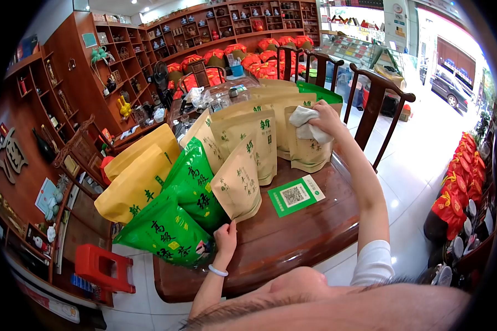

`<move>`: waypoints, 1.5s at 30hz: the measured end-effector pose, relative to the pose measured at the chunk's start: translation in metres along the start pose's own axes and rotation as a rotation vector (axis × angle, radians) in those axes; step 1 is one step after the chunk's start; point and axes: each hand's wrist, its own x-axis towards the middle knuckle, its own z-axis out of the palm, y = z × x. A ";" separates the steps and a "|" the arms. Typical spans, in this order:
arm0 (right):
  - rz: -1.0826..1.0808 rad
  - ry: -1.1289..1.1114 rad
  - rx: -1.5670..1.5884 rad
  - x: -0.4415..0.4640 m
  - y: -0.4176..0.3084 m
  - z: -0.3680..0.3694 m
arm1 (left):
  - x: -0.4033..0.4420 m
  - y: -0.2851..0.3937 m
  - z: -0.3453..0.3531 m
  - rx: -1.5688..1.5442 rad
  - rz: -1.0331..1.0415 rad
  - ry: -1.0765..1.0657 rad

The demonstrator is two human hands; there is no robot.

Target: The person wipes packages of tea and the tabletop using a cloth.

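Tea bags stand packed across a glossy brown surface [292, 243] in a shop. The left grip [225, 238], a pale bracelet [218, 271] at its wrist, pinches the bottom corner of a small kraft pouch [240, 185] standing toward the near edge of the surface, in front of the other kraft bags. The right grip [327, 118], on an arm in a short white sleeve [373, 266], clenches a bunched white cloth [309, 128] against the upper part of a broad bag [309, 151] by the surface's right edge. Between pouch and broad bag, a green-and-white card [297, 195] with a QR code lies flat. Two shiny green bags [163, 229] crowd the left edge, the front one nearest the near left corner; yellow bags [130, 187] stand just beyond them. Dark wooden chairs [370, 110] line the right edge, while a red stool [105, 267] sits on the tiled floor [146, 278] off the near left corner. Farther back, jars with red covers [234, 51] stand before curved shelves [182, 34].
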 end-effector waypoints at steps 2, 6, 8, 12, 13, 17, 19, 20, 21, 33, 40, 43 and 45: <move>-0.029 0.037 0.044 -0.014 0.002 -0.005 | -0.001 0.006 0.002 -0.048 -0.095 -0.104; -0.140 0.149 0.147 -0.051 -0.019 -0.031 | -0.001 0.038 0.003 -0.262 -0.284 -0.226; -0.236 0.193 0.193 -0.066 -0.031 -0.044 | -0.002 0.047 0.014 -0.459 -0.259 -0.353; -0.340 0.133 0.261 -0.100 -0.073 -0.067 | 0.001 0.073 0.047 -0.599 0.038 -0.273; -0.368 0.105 0.298 -0.108 -0.076 -0.065 | 0.003 0.083 0.053 -0.613 0.055 -0.322; -0.518 0.047 0.487 -0.155 -0.101 -0.059 | -0.007 0.126 0.053 -0.738 0.201 -0.223; -0.547 0.180 0.426 -0.172 -0.111 -0.057 | -0.010 0.127 0.052 -0.892 -0.046 -0.428; -0.517 0.244 0.443 -0.177 -0.114 -0.057 | -0.013 0.131 0.055 -1.031 -0.090 -0.444; -0.487 0.308 0.466 -0.183 -0.120 -0.056 | -0.015 0.127 0.057 -1.027 -0.092 -0.457; -0.346 0.677 0.173 -0.188 -0.123 -0.029 | -0.012 0.111 0.069 -0.891 0.045 -0.239; 0.362 0.445 0.301 -0.254 0.006 0.051 | -0.014 0.135 0.060 -0.777 0.065 -0.194; 0.546 0.545 0.716 -0.250 -0.004 0.030 | -0.012 0.141 0.062 -0.852 -0.029 -0.174; 0.584 0.743 1.117 -0.238 -0.021 0.008 | -0.011 0.141 0.064 -0.852 -0.058 -0.175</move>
